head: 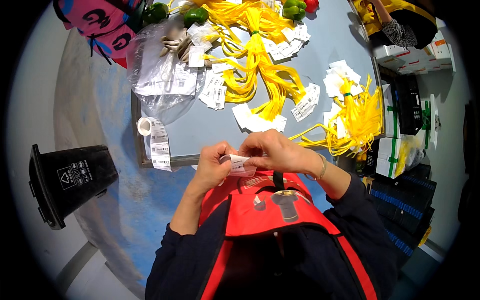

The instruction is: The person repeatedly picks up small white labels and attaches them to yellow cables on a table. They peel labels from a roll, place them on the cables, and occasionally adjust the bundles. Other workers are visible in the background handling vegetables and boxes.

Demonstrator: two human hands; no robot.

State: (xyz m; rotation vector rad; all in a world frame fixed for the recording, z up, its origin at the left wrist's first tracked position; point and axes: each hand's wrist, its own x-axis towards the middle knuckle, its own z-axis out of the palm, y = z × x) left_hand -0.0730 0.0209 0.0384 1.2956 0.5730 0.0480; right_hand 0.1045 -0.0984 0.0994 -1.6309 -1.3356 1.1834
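My left hand (213, 165) and my right hand (275, 150) meet just off the near edge of the grey-blue table (187, 140), above a red apron (277, 213). Between them is a strip of white printed labels (239, 165), pinched by the fingers of both hands. Part of it is hidden behind my fingers. On the table beyond lie bundles of yellow flat ties (258, 71) with white printed tags (217, 93) at their ends. Another yellow bundle (352, 112), bound with a green band, lies at the right edge. To the left stands a label roll (144, 126), its printed strip hanging over the edge.
A clear plastic bag (165, 78) with papers and work gloves (182, 47) lies at left. Green peppers (195, 17) and a red pepper (311, 5) sit at the back. A black bin (77, 180) stands left. Boxes (390, 157) are right; a co-worker's sleeve (399, 32) shows at upper right.
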